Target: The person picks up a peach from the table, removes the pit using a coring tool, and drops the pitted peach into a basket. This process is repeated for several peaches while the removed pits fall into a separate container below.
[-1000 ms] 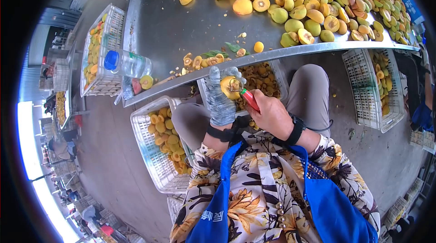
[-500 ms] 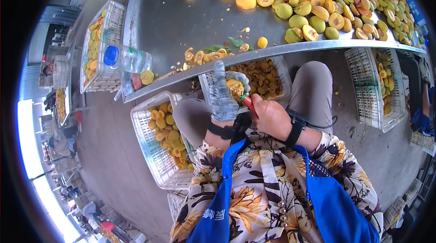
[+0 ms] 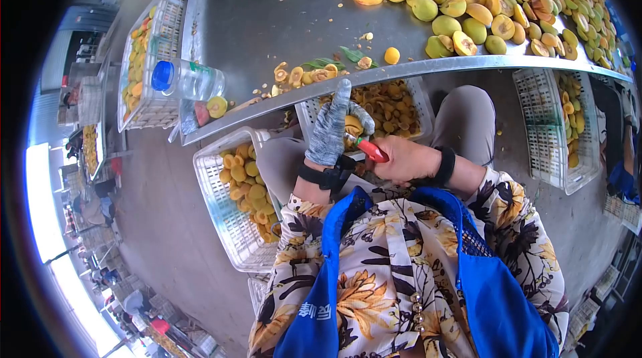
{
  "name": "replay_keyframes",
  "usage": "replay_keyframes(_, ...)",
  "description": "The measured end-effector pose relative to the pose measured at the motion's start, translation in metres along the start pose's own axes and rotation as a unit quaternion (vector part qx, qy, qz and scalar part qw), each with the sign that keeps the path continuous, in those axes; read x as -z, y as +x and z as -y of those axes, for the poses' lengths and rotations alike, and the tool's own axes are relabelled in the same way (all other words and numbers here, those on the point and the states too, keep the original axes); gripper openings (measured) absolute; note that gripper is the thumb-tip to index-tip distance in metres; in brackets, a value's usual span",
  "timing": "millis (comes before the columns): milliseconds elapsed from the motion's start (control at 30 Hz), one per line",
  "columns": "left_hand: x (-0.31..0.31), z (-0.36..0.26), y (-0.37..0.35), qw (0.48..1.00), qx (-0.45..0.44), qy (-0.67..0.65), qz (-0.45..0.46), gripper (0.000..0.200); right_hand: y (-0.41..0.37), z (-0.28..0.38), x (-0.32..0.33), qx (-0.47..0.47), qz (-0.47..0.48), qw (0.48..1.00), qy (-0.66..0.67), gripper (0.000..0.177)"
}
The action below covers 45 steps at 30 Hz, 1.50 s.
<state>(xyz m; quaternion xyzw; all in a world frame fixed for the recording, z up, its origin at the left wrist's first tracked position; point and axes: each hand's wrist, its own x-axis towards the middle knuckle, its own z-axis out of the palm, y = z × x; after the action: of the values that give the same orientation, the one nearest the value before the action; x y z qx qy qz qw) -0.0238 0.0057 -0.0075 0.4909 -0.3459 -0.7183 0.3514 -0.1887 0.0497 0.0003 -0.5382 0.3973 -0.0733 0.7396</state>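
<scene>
My left hand [image 3: 329, 132], in a grey knit glove, is wrapped round a yellow-orange fruit half [image 3: 353, 125], with its index finger or thumb pointing up. My bare right hand [image 3: 400, 157] grips a small tool with a red handle [image 3: 372, 150] and a green collar; its metal tip reaches the fruit. Both hands are just below the metal table's front edge [image 3: 401, 71], above a white crate [image 3: 424, 107] of fruit pieces.
Halved fruits [image 3: 468, 17] are heaped on the table at the right. A clear bottle with a blue cap [image 3: 194, 81] lies at its left corner. White crates of fruit stand at left [image 3: 221, 211] and right [image 3: 538, 134]. Another person's sleeve [image 3: 623, 181] shows far right.
The tool's handle has tilted flatter, and my right hand has moved slightly right and its wrist has turned. The fruit sits lower within my left hand. The view has shifted slightly.
</scene>
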Motion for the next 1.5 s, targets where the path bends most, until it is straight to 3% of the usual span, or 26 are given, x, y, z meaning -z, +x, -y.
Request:
replay_keyframes(33, 0.001, -0.001, -0.001, 0.999, 0.013, -0.036, 0.024, 0.063, 0.002, -0.002, 0.0, -0.055, 0.072, 0.985, 0.144, 0.018)
replay_keyframes(67, 0.001, -0.001, -0.002, 0.999, 0.012, -0.037, 0.02, 0.063, 0.004, -0.007, -0.002, -0.056, 0.076, 0.985, 0.143, 0.018)
replay_keyframes(133, -0.003, 0.0, 0.002, 0.973, -0.044, -0.21, 0.09, 0.054, 0.009, -0.014, -0.003, 0.002, 0.186, 0.893, 0.41, 0.017)
replay_keyframes(167, -0.002, 0.008, 0.01, 0.973, -0.046, -0.209, 0.087, 0.054, 0.01, -0.015, -0.003, 0.002, 0.189, 0.893, 0.409, 0.017)
replay_keyframes(233, 0.007, 0.031, 0.031, 0.942, -0.144, -0.212, -0.217, 0.048, 0.012, -0.011, -0.001, 0.106, 0.152, 0.837, 0.515, 0.019)
replay_keyframes(267, 0.022, 0.035, 0.031, 0.964, -0.155, -0.143, -0.161, 0.037, 0.01, -0.009, 0.004, 0.11, 0.127, 0.834, 0.525, 0.019)
replay_keyframes(300, 0.028, 0.031, 0.029, 0.965, -0.154, -0.139, -0.161, 0.037, 0.009, -0.01, 0.01, 0.098, 0.061, 0.893, 0.436, 0.012)
replay_keyframes(333, 0.029, 0.025, 0.026, 0.963, -0.192, -0.157, -0.107, 0.028, 0.017, -0.022, 0.014, 0.111, -0.09, 0.974, 0.175, 0.011)
replay_keyframes(367, 0.029, 0.019, 0.024, 0.955, -0.23, -0.177, -0.052, 0.02, 0.025, -0.034, 0.018, 0.113, -0.232, 0.96, -0.106, 0.012)
replay_keyframes(400, 0.025, 0.009, 0.017, 0.949, -0.216, -0.22, -0.067, 0.019, 0.022, -0.034, 0.021, 0.114, -0.231, 0.96, -0.108, 0.012)
replay_keyframes(467, 0.027, -0.001, 0.011, 0.944, -0.205, -0.257, -0.035, 0.019, 0.019, -0.033, 0.023, 0.109, -0.389, 0.899, -0.169, 0.019)
replay_keyframes(567, 0.025, -0.019, -0.016, 0.941, -0.213, -0.262, -0.033, 0.026, 0.02, -0.032, 0.015, 0.178, -0.396, 0.889, -0.148, 0.02)
replay_keyframes(667, 0.083, -0.026, -0.051, 0.952, -0.205, -0.145, -0.177, 0.033, 0.008, -0.026, 0.013, 0.159, -0.328, 0.907, -0.212, 0.022)
replay_keyframes(700, 0.109, -0.02, -0.068, 0.939, -0.264, -0.024, -0.219, 0.033, 0.008, -0.028, 0.013, 0.143, -0.312, 0.914, -0.218, 0.023)
replay_keyframes(767, 0.194, 0.0, -0.102, 0.946, -0.213, -0.007, -0.243, 0.033, 0.008, -0.035, 0.012, 0.13, -0.316, 0.916, -0.211, 0.026)
replay_keyframes(800, 0.208, -0.007, -0.118, 0.901, -0.13, 0.274, -0.312, 0.034, 0.009, -0.037, 0.012, 0.115, -0.317, 0.919, -0.203, 0.028)
replay_keyframes(833, 0.212, -0.015, -0.124, 0.771, -0.036, 0.529, -0.353, 0.035, 0.01, -0.038, 0.012, 0.118, -0.321, 0.918, -0.2, 0.028)
replay_keyframes(867, 0.215, -0.019, -0.119, 0.769, -0.037, 0.532, -0.352, 0.035, 0.011, -0.038, 0.012, 0.127, -0.323, 0.917, -0.199, 0.031)
replay_keyframes(933, 0.208, -0.033, -0.099, 0.68, -0.166, 0.616, -0.361, 0.034, 0.012, -0.039, 0.011, 0.138, -0.329, 0.913, -0.196, 0.034)
replay_keyframes(1000, 0.166, -0.055, -0.041, 0.728, -0.312, 0.543, -0.279, 0.03, 0.009, -0.034, 0.013, 0.146, -0.325, 0.916, -0.185, 0.033)
replay_keyframes(1033, 0.12, -0.079, -0.01, 0.714, -0.321, 0.577, -0.234, 0.032, 0.007, -0.032, 0.015, 0.153, -0.322, 0.918, -0.173, 0.033)
replay_keyframes(1067, 0.095, -0.092, 0.031, 0.634, -0.436, 0.615, -0.171, 0.034, 0.005, -0.033, 0.016, 0.171, -0.329, 0.912, -0.174, 0.031)
replay_keyframes(1200, -0.002, -0.119, 0.177, 0.642, -0.366, 0.667, -0.098, 0.044, -0.018, -0.026, 0.021, 0.186, -0.347, 0.907, -0.152, 0.028)
replay_keyframes(1300, -0.044, -0.115, 0.252, 0.653, -0.176, 0.735, -0.048, 0.061, -0.038, -0.025, 0.021, 0.172, -0.377, 0.897, -0.152, 0.029)
replay_keyframes(1367, -0.057, -0.098, 0.266, 0.607, -0.134, 0.78, -0.069, 0.066, -0.051, -0.024, 0.024, 0.179, -0.381, 0.895, -0.145, 0.03)
replay_keyframes(1500, -0.048, -0.1, 0.252, 0.641, -0.101, 0.755, -0.092, 0.063, -0.057, -0.02, 0.038, 0.174, -0.362, 0.914, -0.064, 0.038)
